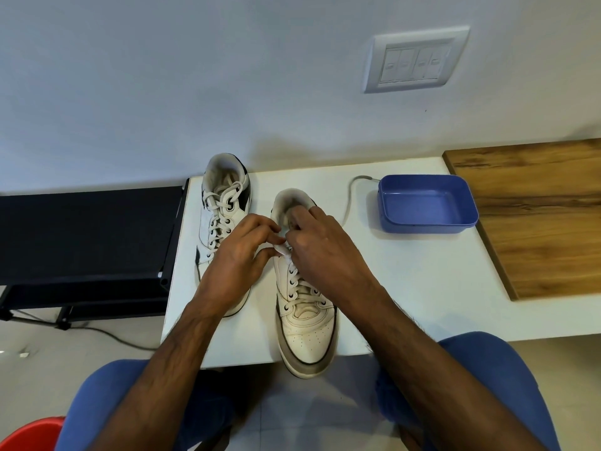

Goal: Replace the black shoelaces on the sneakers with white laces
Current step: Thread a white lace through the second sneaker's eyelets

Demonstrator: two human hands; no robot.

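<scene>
Two white sneakers with black trim stand on a white table (406,288), toes toward me. The left sneaker (221,216) is laced with a white lace up to its collar. The right sneaker (305,320) carries a white lace (297,281) through its lower eyelets, and its toe hangs over the table's front edge. My left hand (237,258) and my right hand (322,249) meet over the upper eyelets of the right sneaker, each pinching part of the white lace between fingertips. The upper eyelets are hidden under my hands.
A blue plastic tub (426,203) stands on the table at the right, with a grey cable (351,196) beside it. A wooden board (533,216) adjoins the table's right side. A black rack (87,236) stands to the left. A red object (29,434) sits at the bottom left.
</scene>
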